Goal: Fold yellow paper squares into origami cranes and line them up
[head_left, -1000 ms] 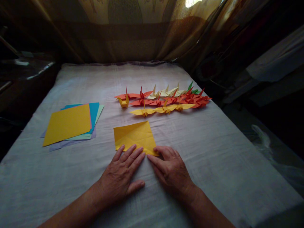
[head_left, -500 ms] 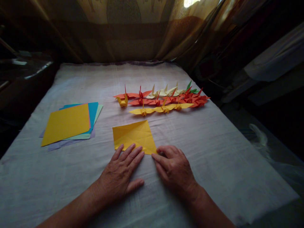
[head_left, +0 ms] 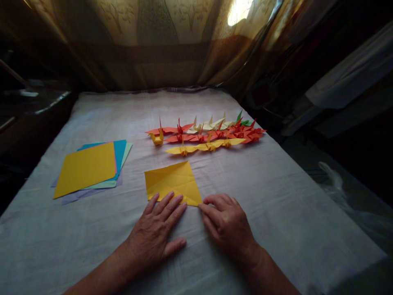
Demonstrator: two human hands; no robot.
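Head view, looking down on cloth-covered table (head_left: 276, 196). Yellow square sheet (head_left: 172, 182) at lower centre of frame, lying flat, faint diagonal creases visible.

Left hand (head_left: 156, 233) palm down at lower centre, fingers (head_left: 167, 205) spread moderately wide, tips resting on near edge of sheet, thumb out to the side on the cloth; nothing gripped. Right hand (head_left: 225, 223) just right of it, fingers curled and narrow, fingertips (head_left: 204, 207) meeting near right corner of sheet; looks like a pinch on that corner, though actual contact hard to confirm.

Stack of coloured sheets (head_left: 89, 170) at left of frame, well apart from hands, yellow on top, blue, green and lilac edges showing beneath. Rows of folded paper cranes (head_left: 205, 133) above sheet, centre right: orange, red, yellow, cream, one green.

Judgement on step in hand: probably start of a fold. To do well: keep left fingertips pressing flat to anchor sheet, lift corner cleanly, match edge to edge before creasing, run crease from middle outward.

Hard to make out: underside of both hands; whether right thumb is under the paper. Room dim; dark furniture at left edge and pale shape at right edge unclear. Forearms cut off at bottom of frame. Curtain (head_left: 159, 45) across top, window glare behind.
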